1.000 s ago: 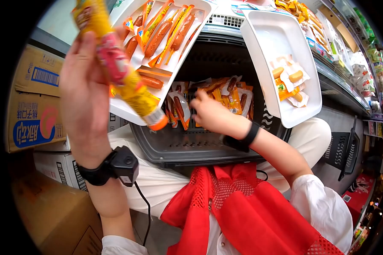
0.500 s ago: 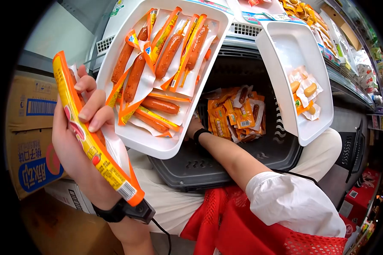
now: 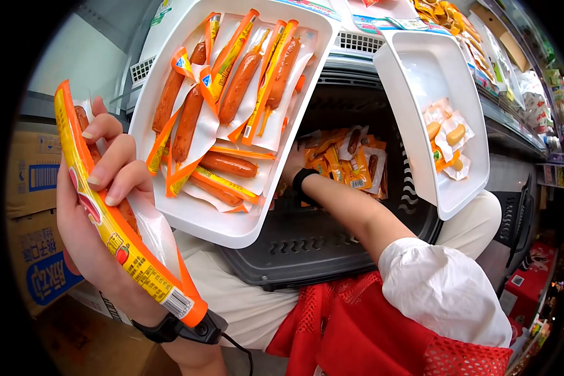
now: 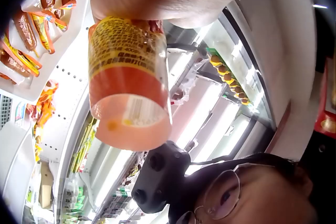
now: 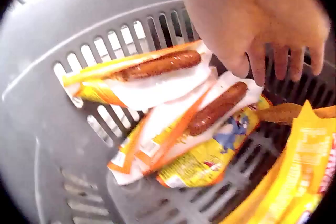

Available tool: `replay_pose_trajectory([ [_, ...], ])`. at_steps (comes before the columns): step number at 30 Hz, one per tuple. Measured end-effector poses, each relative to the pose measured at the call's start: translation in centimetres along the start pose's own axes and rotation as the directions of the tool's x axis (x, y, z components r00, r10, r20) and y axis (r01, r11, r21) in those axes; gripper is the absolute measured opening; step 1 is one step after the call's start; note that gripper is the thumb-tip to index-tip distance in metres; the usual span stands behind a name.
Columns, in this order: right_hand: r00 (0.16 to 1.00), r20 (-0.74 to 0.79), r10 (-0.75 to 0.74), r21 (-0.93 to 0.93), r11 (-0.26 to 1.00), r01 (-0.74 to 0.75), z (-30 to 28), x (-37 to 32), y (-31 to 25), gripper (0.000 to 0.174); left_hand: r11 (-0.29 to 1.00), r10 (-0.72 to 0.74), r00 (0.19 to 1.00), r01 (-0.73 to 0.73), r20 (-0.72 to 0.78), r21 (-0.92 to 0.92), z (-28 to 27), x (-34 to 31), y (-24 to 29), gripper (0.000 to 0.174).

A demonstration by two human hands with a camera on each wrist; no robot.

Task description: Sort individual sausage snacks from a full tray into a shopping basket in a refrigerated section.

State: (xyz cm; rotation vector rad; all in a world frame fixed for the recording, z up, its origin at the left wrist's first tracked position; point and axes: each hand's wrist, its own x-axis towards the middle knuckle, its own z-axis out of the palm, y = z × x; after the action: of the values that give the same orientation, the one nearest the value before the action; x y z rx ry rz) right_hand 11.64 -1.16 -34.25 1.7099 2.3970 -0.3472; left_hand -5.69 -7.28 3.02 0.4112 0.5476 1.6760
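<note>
My left hand (image 3: pixel 118 164) grips a packaged sausage (image 3: pixel 116 235) in a yellow and orange wrapper, raised at the left beside a white tray (image 3: pixel 235 237) of similar sausages. In the left wrist view the pack's orange end (image 4: pixel 131 85) is close to the camera. My right hand (image 5: pixel 257 16) is down inside the grey basket (image 3: pixel 282 250), partly hidden by the tray in the head view. Its fingers point down, loosely extended, with the thumb tip right at a sausage pack (image 5: pixel 218 108). Another pack (image 5: pixel 163 66) leans by the slotted wall.
Several orange packs (image 3: pixel 351 166) are piled in the basket. A second white tray (image 3: pixel 448 188) with a few small sausages tilts at its right side. Cardboard boxes (image 3: pixel 41 169) stand at the left, and shelves with goods run along the right.
My right hand has moved left and deeper into the basket, behind the tray's edge. The left hand has lowered and turned the pack, uncovering the tray; over the last half second it shifted slightly left.
</note>
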Motion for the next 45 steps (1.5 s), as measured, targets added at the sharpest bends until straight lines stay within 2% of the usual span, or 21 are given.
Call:
replay_pose_trajectory([
  [1,1.000,-0.001,0.003,0.002,1.000,-0.003,-0.2,0.0,0.7,0.043,1.000,-0.003,1.000,0.003,0.003,0.002,-0.1,0.0,0.0,0.039],
  [3,0.940,0.318,0.127,-0.254,0.966,-0.045,-0.6,0.3,2.0,0.052,0.998,-0.054,0.998,0.055,0.028,-0.029,-0.4,0.1,0.2,0.046],
  [4,0.939,0.318,0.129,-0.255,0.966,-0.046,-0.2,0.3,2.5,0.052,0.998,-0.054,0.998,0.054,0.029,-0.031,-0.4,0.1,0.2,0.046],
  [6,0.963,0.240,0.125,-0.304,0.952,-0.048,0.4,0.2,3.2,0.046,0.999,-0.024,1.000,0.024,0.005,-0.028,-0.3,0.1,0.1,0.037],
  [9,0.968,0.237,0.082,-0.300,0.954,-0.008,-0.3,0.1,3.0,0.042,0.998,-0.007,1.000,0.007,-0.005,-0.057,-0.5,0.2,0.2,0.037],
  [11,0.995,0.096,0.023,-0.327,0.945,0.010,-0.5,-0.3,2.8,0.039,0.998,-0.012,1.000,0.013,0.007,-0.062,-0.8,0.3,0.6,0.036],
  [13,0.995,0.009,-0.102,-0.438,0.894,0.095,-4.7,-2.6,2.0,0.036,0.998,-0.017,1.000,0.018,0.020,-0.062,-1.0,0.3,1.0,0.036],
  [16,0.995,-0.017,-0.096,-0.501,0.862,0.075,-7.1,-4.9,1.9,0.033,0.999,0.007,0.999,-0.006,0.032,-0.043,-1.2,0.1,1.1,0.036],
  [17,0.998,0.050,-0.032,-0.438,0.898,0.051,-7.9,-5.4,2.2,0.032,0.999,0.008,1.000,-0.007,0.022,-0.045,-1.2,0.1,1.0,0.036],
  [20,0.995,-0.004,0.099,-0.425,0.901,-0.091,-9.2,-7.0,4.4,0.029,0.999,0.007,1.000,-0.006,0.017,-0.034,-1.7,0.1,1.2,0.035],
  [25,0.914,0.051,0.403,-0.496,0.804,-0.327,-10.5,-8.4,8.8,0.035,1.000,0.003,1.000,-0.002,0.018,-0.025,-1.8,0.0,1.0,0.033],
  [26,0.910,0.105,0.400,-0.359,0.869,-0.341,-10.9,-8.9,9.9,0.040,1.000,-0.008,0.999,0.009,0.048,-0.028,-2.0,0.1,1.0,0.031],
  [27,0.858,0.240,0.454,-0.351,0.865,-0.359,-10.2,-8.1,11.4,0.041,1.000,-0.002,0.999,0.003,0.052,-0.026,-2.0,0.1,0.8,0.031],
  [29,0.851,0.316,0.420,-0.134,0.908,-0.398,-8.3,-7.6,14.4,0.038,1.000,0.009,0.999,-0.008,0.032,-0.020,-1.9,0.0,0.3,0.030],
  [32,0.886,0.183,0.427,-0.027,0.903,-0.429,-7.2,-7.6,15.5,0.035,1.000,-0.011,1.000,0.011,0.002,-0.028,-2.0,-0.1,-0.3,0.029],
  [35,0.924,0.164,0.347,0.107,0.924,-0.366,-7.0,-6.8,16.4,0.037,0.999,-0.026,0.999,0.025,-0.027,-0.029,-2.0,-0.4,-0.6,0.029],
  [36,0.943,0.237,0.236,0.083,0.962,-0.261,-8.1,-6.8,16.6,0.043,0.999,-0.028,0.999,0.027,-0.024,-0.020,-2.1,-0.5,-0.6,0.029],
  [37,0.943,0.235,0.237,0.082,0.961,-0.262,-8.3,-6.8,16.4,0.043,1.000,-0.029,0.999,0.029,-0.020,-0.011,-2.1,-0.5,-0.6,0.029],
  [39,0.903,0.114,0.415,0.083,0.902,-0.425,-8.6,-6.8,15.5,0.051,1.000,-0.025,0.999,0.025,-0.024,-0.003,-1.9,-0.6,-0.6,0.029],
  [43,0.883,0.159,0.442,0.009,0.893,-0.449,-8.9,-6.4,14.7,0.056,0.999,-0.037,0.999,0.037,-0.007,-0.008,-2.1,-0.4,-0.5,0.029],
  [45,0.872,0.095,0.481,0.085,0.868,-0.488,-8.2,-6.2,14.4,0.047,0.999,-0.044,0.999,0.044,0.009,-0.014,-2.0,-0.3,-0.6,0.030],
])
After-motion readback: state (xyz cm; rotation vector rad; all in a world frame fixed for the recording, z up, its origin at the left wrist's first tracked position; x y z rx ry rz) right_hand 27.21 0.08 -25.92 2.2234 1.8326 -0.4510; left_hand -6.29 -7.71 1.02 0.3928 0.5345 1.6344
